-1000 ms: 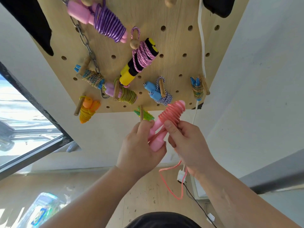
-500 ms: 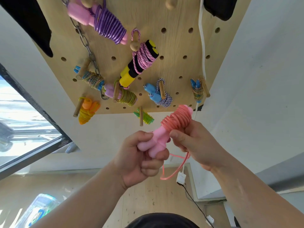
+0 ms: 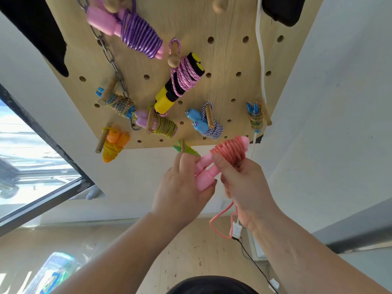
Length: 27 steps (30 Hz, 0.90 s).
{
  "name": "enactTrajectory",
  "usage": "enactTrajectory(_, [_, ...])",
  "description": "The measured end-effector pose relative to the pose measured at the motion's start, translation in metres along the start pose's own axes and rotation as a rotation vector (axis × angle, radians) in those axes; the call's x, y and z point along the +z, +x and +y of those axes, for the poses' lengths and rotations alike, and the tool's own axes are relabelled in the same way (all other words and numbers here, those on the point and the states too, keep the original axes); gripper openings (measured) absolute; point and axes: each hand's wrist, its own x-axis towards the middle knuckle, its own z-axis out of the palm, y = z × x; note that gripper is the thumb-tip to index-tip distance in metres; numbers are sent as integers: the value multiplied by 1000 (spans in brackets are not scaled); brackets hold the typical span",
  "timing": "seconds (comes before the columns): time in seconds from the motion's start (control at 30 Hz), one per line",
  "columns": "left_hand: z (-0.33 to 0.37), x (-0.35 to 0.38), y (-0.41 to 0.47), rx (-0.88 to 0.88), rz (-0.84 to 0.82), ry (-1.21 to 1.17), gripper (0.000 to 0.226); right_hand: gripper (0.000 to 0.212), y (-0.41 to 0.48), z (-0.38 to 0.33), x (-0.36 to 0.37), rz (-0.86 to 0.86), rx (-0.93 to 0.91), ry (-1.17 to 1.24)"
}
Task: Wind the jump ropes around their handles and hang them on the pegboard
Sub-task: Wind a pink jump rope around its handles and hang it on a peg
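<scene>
Below the pegboard (image 3: 231, 85), left hand (image 3: 182, 187) gripping pink handles (image 3: 204, 172), right hand (image 3: 244, 185) pinching coiled rope (image 3: 230, 151)

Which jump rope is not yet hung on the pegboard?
The coral-pink rope, gripped by the left hand and right hand below the pegboard, tail dangling loose; the other ropes sit wound on pegs.

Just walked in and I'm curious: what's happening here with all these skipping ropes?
A person is tidying jump ropes. Their left hand holds the pink handles of one rope, while the right hand grips the coral cord coiled around them. A loose loop of cord hangs below, not yet wound. Above, the wooden pegboard already carries several wound ropes on its pegs, such as a purple rope.
</scene>
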Motion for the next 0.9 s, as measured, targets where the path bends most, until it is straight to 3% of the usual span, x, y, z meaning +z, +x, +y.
enactTrajectory(0.1, [-3, -12, 7, -49, -18, 0, 55, 36, -1, -2, -5, -76, -39, 2])
enactTrajectory(0.3, [5, -23, 9, -369, -180, -521, 35, 17, -3, -6, -23, -257, -29, 13])
enactTrajectory(0.4, [16, -22, 8, -619, -147, -909, 39, 54, -1, 7, -30, -289, 121, -42])
enactTrajectory(0.47, [20, -26, 12, -721, -196, -1080, 38, 67, -4, 17, -32, -319, 142, 48])
enactTrajectory(0.6, [23, -30, 11, -889, -422, -1401, 48, 59, -6, 22, -34, -426, 75, 280])
enactTrajectory(0.67, [22, -29, 10, -944, -480, -1540, 52, 53, 0, 18, -35, -437, 55, 264])
enactTrajectory(0.8, [16, -25, 7, -1028, -622, -1678, 47, 73, 14, 14, -41, -485, 23, 216])
enactTrajectory(0.9, [1, -15, -5, -1033, -800, -1853, 49, 60, 16, 12, -45, -645, 0, 195])
